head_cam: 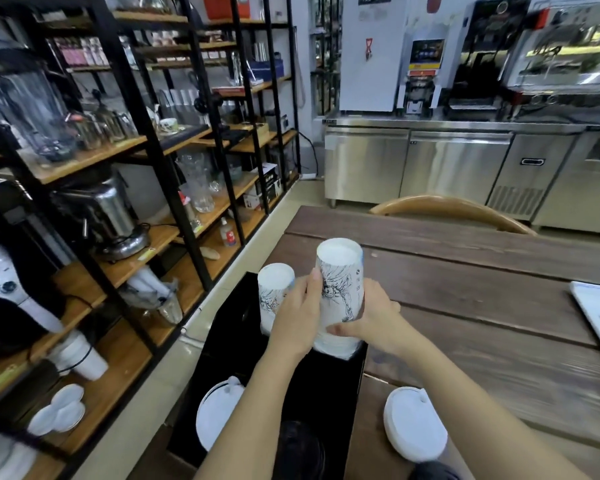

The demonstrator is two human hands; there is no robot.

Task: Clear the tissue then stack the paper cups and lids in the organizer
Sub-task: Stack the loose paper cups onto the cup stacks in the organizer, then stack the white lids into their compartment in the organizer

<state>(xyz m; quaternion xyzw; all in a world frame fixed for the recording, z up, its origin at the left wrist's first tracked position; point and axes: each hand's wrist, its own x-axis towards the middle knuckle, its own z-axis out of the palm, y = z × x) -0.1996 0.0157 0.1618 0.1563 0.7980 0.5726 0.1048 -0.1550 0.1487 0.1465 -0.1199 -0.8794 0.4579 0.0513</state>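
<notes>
Wooden planks make up the table (482,271) before you, with the black organizer (329,386) at its left edge. Your left hand (297,317) and right hand (371,322) both close around an upside-down stack of printed cups (340,289) standing in the organizer, beside a shorter stack (274,292). White lids (414,424) lie on the table near your right forearm; others (215,414) rest inside the organizer.

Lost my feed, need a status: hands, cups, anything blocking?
Left hand and right hand grip the printed white paper cup stack, upside down over the black organizer. Second stack already slotted. White lids wait on table. Nothing blocking.
</notes>
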